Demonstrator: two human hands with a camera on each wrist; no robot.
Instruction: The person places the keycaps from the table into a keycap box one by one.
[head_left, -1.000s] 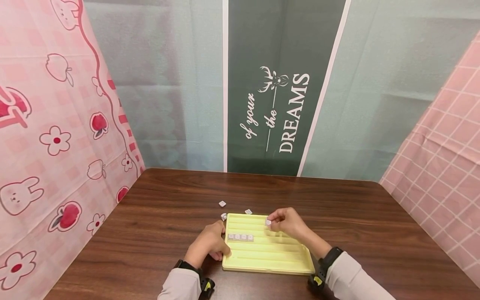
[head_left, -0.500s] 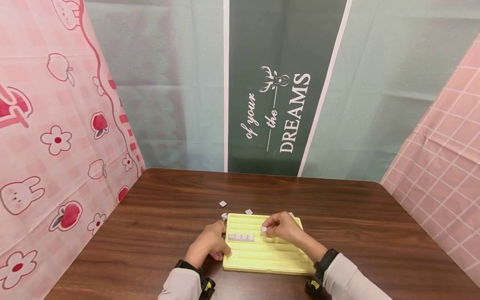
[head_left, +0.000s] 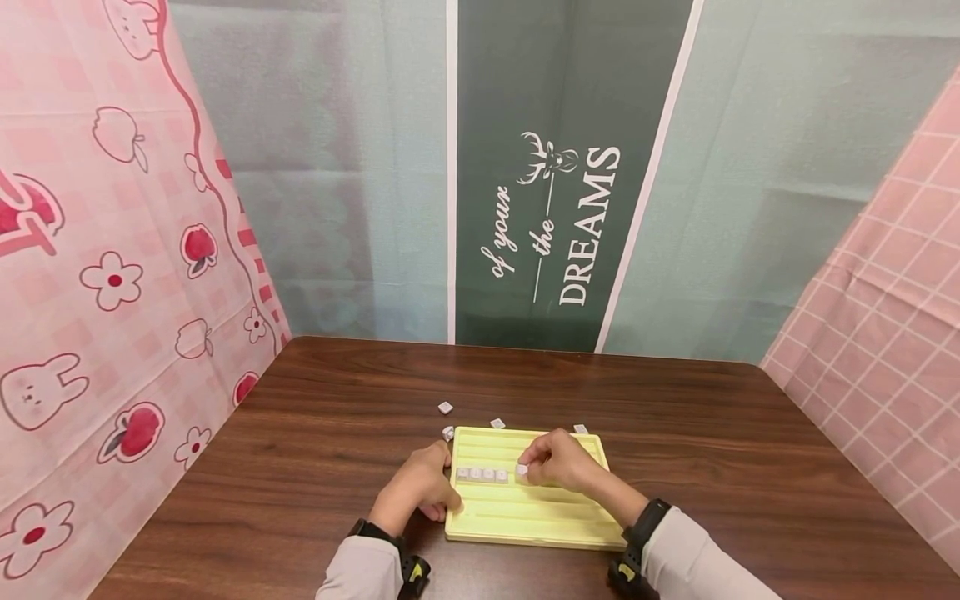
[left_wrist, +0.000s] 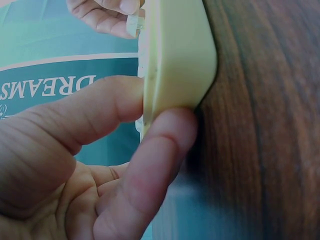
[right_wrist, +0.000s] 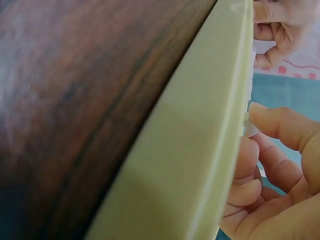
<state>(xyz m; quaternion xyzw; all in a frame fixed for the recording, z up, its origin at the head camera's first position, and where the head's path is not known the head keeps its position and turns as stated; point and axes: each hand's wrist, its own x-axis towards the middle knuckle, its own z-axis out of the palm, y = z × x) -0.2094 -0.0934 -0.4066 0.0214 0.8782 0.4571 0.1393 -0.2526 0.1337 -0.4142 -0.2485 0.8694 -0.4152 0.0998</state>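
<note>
A shallow yellow tray [head_left: 536, 532] with ridged rows lies on the table. Its left edge is gripped by my left hand [head_left: 420, 483]; in the left wrist view the thumb [left_wrist: 112, 100] presses the rim and a finger [left_wrist: 170, 135] lies along the side wall. Between thumb and fingertips my right hand [head_left: 564, 462] pinches a white keycap [head_left: 522, 470], low over the tray's middle row. To its left, several white keycaps [head_left: 482, 475] sit side by side in that row, a small gap away. The right wrist view shows the pinched keycap [right_wrist: 251, 131] partly hidden by fingers.
Loose keycaps lie on the brown table [head_left: 360, 392] behind the tray: one keycap [head_left: 446, 407] farther back, another keycap [head_left: 497, 423] at the back rim, one [head_left: 581, 429] to the right. Small white pieces [head_left: 448, 433] lie by the tray's back left corner. Printed cloths hang around the table.
My right hand has moved left and toward me with the keycap, from over the tray's back rows down to the middle row. The left hand keeps its place on the tray.
</note>
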